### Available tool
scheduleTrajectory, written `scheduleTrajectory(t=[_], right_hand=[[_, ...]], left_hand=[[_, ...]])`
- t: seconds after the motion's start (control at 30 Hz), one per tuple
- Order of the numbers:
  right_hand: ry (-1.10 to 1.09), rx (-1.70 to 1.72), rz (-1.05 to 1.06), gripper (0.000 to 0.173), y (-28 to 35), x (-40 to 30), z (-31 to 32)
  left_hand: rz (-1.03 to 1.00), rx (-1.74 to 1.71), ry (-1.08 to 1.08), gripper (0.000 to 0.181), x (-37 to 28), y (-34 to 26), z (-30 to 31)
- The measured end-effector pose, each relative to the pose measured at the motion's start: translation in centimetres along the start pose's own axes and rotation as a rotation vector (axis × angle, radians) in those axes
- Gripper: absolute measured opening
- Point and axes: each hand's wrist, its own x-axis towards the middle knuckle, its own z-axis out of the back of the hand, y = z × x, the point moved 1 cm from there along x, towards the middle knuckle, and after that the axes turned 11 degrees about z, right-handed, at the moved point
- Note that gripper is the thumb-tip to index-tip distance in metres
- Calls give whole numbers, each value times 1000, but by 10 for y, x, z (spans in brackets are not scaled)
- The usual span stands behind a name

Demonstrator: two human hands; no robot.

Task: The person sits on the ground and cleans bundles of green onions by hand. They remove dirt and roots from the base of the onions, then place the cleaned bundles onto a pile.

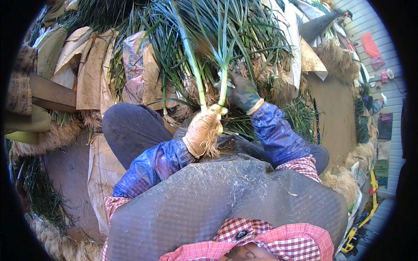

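My left hand [198, 132], in a tan glove, grips two green onions [223, 85] low on their stalks. Their stringy roots [212, 143] hang out beside the palm, and the green leaves point away from me. My right hand [244, 90] wears a camouflage-patterned glove and is at the right-hand stalk. Its fingertips are partly hidden there, so I cannot tell whether they pinch the stalk or only touch it. Just beyond both hands lies a large heap of green onions [261, 36], with leaves, pale stems and tangled roots showing.
Brown sheets [93, 71] and a white sheet [293, 45] flank the heap. More rooted bundles [49, 137] lie left, others [338, 60] right. A wooden beam [54, 93] juts in at left. A dark plastic apron [225, 195] covers my lap. Another person [375, 104] is far right.
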Motion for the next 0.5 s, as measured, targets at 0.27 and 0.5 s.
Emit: scheduleTrajectory(t=[0.27,0.5], right_hand=[[12,291,-91,35,-28,123,-38],[-711,978,-255,31,-102,206,79]], left_hand=[[224,493,445,23,-30,4,-25],[-6,269,899,26,-41,-8,-29]])
